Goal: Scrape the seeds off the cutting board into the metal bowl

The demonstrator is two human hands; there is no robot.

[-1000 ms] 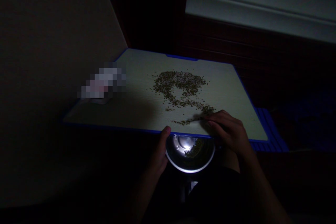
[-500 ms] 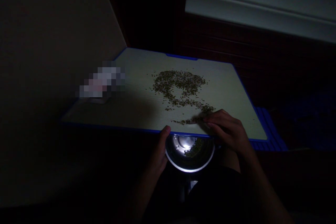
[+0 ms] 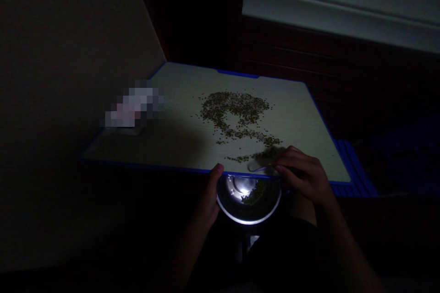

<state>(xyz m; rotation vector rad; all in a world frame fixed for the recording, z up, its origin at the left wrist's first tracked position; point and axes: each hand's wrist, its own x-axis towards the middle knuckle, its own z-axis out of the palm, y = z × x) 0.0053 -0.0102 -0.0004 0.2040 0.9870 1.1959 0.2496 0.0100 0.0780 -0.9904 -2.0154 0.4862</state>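
Observation:
Small greenish beans (image 3: pixel 233 103), which look like mung beans, lie in a ring-shaped patch on a pale folding table (image 3: pixel 292 114) with a blue edge. A thinner row of them runs near the front edge. My right hand (image 3: pixel 302 171) pinches a spoon (image 3: pixel 259 167), its bowl resting on or just above the tabletop near that edge. Below the edge, my left hand (image 3: pixel 213 194) grips the left rim of a shiny metal bowl (image 3: pixel 248 219), thumb up by the table's edge. More beans lie inside the bowl, on its right side.
A blurred-out pale item (image 3: pixel 132 107) stands at the table's left end, beside a wall (image 3: pixel 85 32). Behind the table are dark wood panels and a light slatted surface (image 3: pixel 337 4). Something blue and ribbed (image 3: pixel 354 169) sits beyond the right edge. The room is dim.
My right hand has drawn the spoon a little toward the front edge and to the right, away from the thin row of beans. My left hand and the bowl stay in place.

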